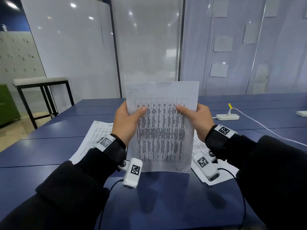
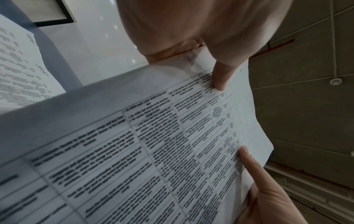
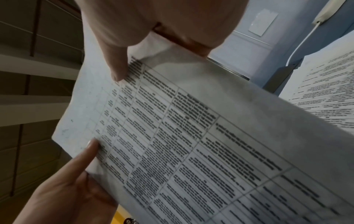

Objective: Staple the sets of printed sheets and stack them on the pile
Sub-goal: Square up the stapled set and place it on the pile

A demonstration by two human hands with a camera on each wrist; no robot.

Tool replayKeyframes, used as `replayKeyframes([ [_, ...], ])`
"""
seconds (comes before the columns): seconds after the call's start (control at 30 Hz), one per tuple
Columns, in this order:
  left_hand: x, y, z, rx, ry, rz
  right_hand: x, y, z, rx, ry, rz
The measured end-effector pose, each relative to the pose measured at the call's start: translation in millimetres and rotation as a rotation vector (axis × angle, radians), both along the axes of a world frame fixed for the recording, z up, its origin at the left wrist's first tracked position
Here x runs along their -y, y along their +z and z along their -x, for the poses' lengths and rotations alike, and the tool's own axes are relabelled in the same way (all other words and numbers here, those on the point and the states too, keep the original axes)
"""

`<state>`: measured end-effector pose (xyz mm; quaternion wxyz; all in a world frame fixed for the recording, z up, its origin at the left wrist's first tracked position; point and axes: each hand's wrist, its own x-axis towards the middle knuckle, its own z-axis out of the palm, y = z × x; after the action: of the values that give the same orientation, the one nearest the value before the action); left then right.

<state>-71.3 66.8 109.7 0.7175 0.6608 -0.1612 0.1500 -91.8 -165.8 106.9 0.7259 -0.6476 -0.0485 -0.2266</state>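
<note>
Upright, centre of the head view: a set of printed sheets (image 1: 162,128) with a dense table, held on end, bottom edge on or just above the blue surface (image 1: 49,151); contact cannot be told.

Left hand (image 1: 127,122) grips the set's left edge, thumb laid across the front over the table's upper rows, fingers hidden behind. Right hand (image 1: 197,120) grips the right edge the same way, thumb on the front, level with the left thumb. Both wrist views confirm: each thumb pressed flat on the print, the other hand's thumb at the far edge.

Flat on the surface behind the held set:
- printed sheets to the left (image 1: 93,140), partly under the left forearm
- more printed sheets to the right (image 1: 199,145), mostly hidden by the right wrist and its camera
Which of these is the pile cannot be told.

Further right on the surface: a white power strip (image 1: 227,116) with a white cable (image 1: 265,128) running toward the right edge, a yellow tag near the plug. A black-framed table (image 1: 41,83) stands off to the left. Both arms in black sleeves.
</note>
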Motion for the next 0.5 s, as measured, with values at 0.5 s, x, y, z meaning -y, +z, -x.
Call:
replayKeyframes([
  [0.5, -2, -10, 11, -0.007, -0.046, 0.080, -7, -14, 4, 0.012, -0.019, -0.037],
])
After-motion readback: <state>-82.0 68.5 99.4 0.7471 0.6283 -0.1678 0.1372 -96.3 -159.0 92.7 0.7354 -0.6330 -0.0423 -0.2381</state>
